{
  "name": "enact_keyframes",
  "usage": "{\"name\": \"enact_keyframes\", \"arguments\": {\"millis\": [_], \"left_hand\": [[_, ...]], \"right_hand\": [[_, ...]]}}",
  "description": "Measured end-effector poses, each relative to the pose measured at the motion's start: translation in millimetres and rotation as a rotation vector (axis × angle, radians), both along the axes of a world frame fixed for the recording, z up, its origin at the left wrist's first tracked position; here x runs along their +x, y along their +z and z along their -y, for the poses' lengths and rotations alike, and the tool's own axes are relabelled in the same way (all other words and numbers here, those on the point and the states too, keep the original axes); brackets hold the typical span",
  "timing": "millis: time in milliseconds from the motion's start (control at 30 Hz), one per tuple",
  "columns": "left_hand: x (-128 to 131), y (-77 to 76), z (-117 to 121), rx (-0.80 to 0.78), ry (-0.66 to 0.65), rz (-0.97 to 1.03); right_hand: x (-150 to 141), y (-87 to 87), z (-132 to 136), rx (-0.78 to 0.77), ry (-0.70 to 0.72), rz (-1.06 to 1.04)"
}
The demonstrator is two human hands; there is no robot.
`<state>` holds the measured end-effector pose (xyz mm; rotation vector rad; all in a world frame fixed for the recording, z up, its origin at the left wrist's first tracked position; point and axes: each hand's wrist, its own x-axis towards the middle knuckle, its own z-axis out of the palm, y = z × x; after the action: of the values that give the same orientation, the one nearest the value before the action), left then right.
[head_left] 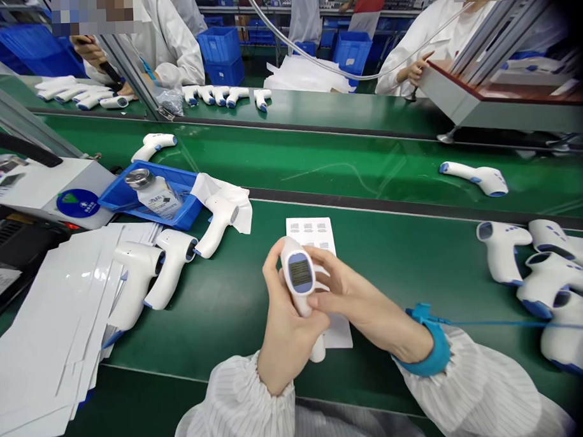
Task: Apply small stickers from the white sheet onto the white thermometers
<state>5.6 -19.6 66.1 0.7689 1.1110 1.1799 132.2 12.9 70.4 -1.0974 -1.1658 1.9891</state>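
Note:
A white infrared forehead thermometer (317, 351) is held upright between my hands, its blue-framed display facing me with dark lines of text. My left hand (286, 333) wraps round its handle and side. My right hand (346, 287) grips the other side, thumb on the body just below the display and fingers partly hidden behind. Beneath them on the green bench lies a white sheet of printed labels (341, 331), partly covered by my hands. A blue wrist strap (427, 354) with a cord circles my right wrist.
To the left are several thermometers, a paper stack (42, 342) and a blue tray (185, 184) holding a bottle (157, 194). More thermometers (505, 249) crowd the right. One thermometer (481, 177) rests on the green conveyor (318, 154). Co-workers sit opposite near metal posts.

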Motion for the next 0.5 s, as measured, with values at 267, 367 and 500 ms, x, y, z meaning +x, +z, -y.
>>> {"name": "enact_keyframes", "arguments": {"millis": [267, 367, 500], "left_hand": [[-12.2, -24.5, -38.0, 0.148, -0.028, -0.117], [-12.6, -43.3, -52.6, 0.048, 0.04, -0.282], [-28.7, -70.1, -62.3, -0.119, -0.055, -0.308]], "right_hand": [[12.6, -15.6, -53.8, 0.177, 0.123, 0.321], [19.0, -24.1, -122.6, 0.526, -0.109, 0.823], [51.5, -10.9, -197.9, 0.647, -0.221, 1.099]]}}
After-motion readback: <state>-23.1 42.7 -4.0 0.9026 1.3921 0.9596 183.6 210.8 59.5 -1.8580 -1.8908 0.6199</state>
